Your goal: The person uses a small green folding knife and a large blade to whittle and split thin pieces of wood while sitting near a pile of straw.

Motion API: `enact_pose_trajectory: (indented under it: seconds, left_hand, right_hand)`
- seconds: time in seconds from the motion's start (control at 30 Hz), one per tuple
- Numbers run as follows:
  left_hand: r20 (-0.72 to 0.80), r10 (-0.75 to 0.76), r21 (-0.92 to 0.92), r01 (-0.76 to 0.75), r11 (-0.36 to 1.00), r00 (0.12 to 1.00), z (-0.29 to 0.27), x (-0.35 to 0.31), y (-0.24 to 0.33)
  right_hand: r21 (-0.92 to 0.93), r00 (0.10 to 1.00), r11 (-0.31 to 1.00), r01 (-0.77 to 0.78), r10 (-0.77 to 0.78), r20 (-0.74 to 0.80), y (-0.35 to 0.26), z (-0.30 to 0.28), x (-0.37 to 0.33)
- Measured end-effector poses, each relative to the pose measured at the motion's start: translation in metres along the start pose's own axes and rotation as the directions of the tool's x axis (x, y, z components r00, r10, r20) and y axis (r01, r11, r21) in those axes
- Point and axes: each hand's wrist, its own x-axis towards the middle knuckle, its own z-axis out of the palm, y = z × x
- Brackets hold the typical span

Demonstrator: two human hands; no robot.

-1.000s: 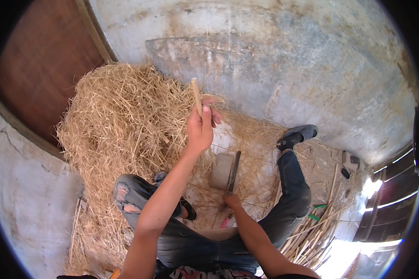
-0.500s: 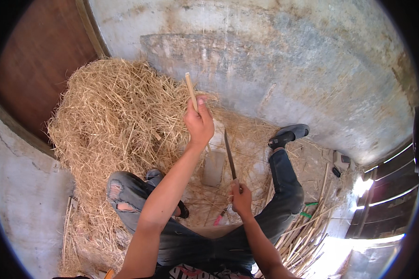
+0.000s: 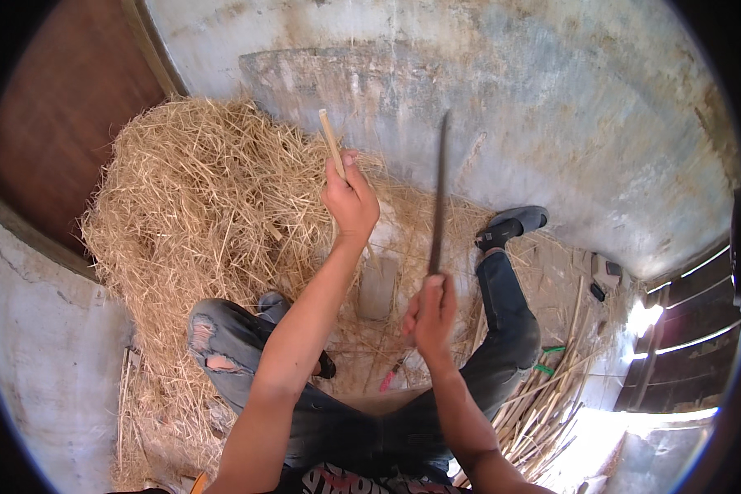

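Observation:
My left hand [image 3: 351, 198] is closed round a pale split stick [image 3: 331, 140], which looks like bamboo and tilts up and slightly left. The stick's lower part is mostly hidden by the hand. In my right hand [image 3: 431, 317] is a long knife [image 3: 440, 198] with a narrow dark blade pointing up, away from me. The blade stands to the right of the stick, apart from it. Below and between the hands, a flat greyish block [image 3: 378, 288] lies on the straw-strewn floor.
A big heap of straw [image 3: 198, 198] fills the left, against a brown panel [image 3: 66, 107]. Beyond stands a stained wall [image 3: 535, 123]. Long thin sticks [image 3: 543, 403] lie at the lower right, near green strips [image 3: 545, 368]. A small pink-handled thing [image 3: 389, 380] rests between my legs.
My right hand has risen, swinging the knife up so its tip is now much higher and farther right. My left hand and the stick have shifted only slightly upward.

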Motion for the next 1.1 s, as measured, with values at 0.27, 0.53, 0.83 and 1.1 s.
enact_pose_trajectory:
  seconds: [0.27,0.53,0.83,1.1]
  left_hand:
    - [0.016,0.019,0.039,-0.02,0.999,1.0,0.012,-0.003,0.009]
    - [0.026,0.044,0.068,-0.046,0.997,0.999,0.019,-0.009,0.016]
    - [0.025,0.022,0.058,-0.023,0.998,0.999,0.014,-0.009,0.017]
    - [-0.013,0.074,0.04,-0.073,0.996,0.997,0.01,-0.006,0.004]
  right_hand:
    - [-0.223,0.889,0.871,-0.438,0.457,0.041,0.11,-0.052,-0.036]
    - [-0.068,0.999,0.998,-0.005,0.008,0.04,0.013,-0.019,-0.016]
    - [-0.232,0.887,0.871,-0.432,0.458,0.067,0.093,-0.061,-0.046]
    - [0.049,0.997,0.996,0.078,-0.077,-0.005,0.011,-0.021,-0.027]
